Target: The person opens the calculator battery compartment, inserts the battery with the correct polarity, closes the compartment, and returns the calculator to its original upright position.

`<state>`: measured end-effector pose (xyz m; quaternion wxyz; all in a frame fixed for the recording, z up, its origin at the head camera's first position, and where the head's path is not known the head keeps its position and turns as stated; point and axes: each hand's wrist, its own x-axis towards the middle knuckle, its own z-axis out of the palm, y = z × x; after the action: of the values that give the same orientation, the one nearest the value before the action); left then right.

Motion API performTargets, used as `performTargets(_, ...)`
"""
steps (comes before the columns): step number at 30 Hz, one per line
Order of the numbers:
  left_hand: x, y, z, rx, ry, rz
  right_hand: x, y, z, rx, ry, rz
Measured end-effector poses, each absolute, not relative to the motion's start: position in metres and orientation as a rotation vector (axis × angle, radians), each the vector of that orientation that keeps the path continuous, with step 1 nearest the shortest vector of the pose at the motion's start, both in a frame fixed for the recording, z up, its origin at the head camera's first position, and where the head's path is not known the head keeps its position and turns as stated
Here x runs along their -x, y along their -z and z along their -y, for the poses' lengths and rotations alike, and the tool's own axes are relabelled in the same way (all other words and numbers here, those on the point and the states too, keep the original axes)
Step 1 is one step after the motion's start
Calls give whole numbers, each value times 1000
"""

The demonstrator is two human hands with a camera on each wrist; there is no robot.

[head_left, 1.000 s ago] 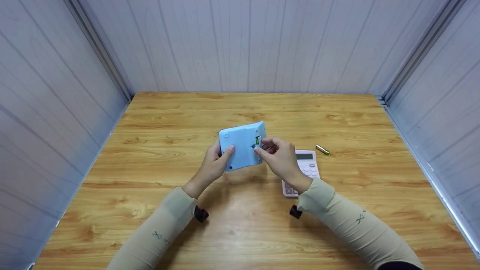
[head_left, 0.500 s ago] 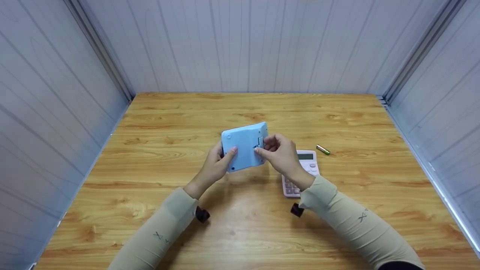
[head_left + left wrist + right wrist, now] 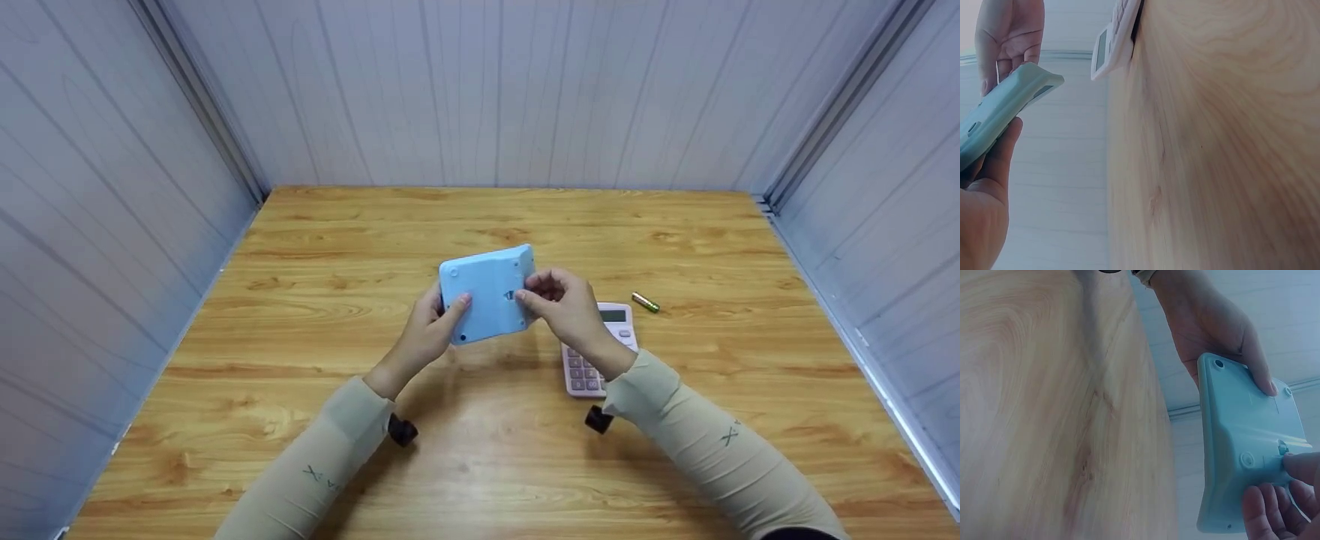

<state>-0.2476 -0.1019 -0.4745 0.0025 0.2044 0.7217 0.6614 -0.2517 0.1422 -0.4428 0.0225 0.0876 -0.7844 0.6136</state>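
Note:
A light blue calculator (image 3: 484, 296) is held above the table, its back turned up. My left hand (image 3: 427, 330) grips its left side, thumb on the back and fingers underneath; the right wrist view shows that thumb (image 3: 1261, 371) lying flat on the casing. At the thicker end, my right hand (image 3: 562, 304) pinches the calculator, thumb beside the small battery cover latch (image 3: 1282, 448), other fingers curled against the end. No battery shows at the cover now. Its keys and most of its screen are hidden.
A pink calculator (image 3: 585, 375) lies face up on the wooden table (image 3: 337, 450), partly under my right forearm. To its right is a loose green and silver battery (image 3: 645, 302). Pale panel walls (image 3: 495, 90) enclose the table at the back and sides.
The battery slot, with a green battery showing a second ago, is now covered as the cover slid into place. My right hand shifted slightly; the left keeps its grip.

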Motion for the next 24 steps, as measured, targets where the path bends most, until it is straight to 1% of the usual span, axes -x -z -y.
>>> performTargets(6,248,472,105,-639,-2095,-2226,254,439,-146,-201,-1795,2505)
performTargets(9,248,470,107,-632,-2105,-2205,256,439,-148,-172,-1813,2560)
performTargets(15,247,470,108,-607,-2112,-2176,259,443,-151,-222,-1873,2588)
performTargets(24,244,465,106,-646,-2085,-2242,257,440,-152,-251,-1856,2598)
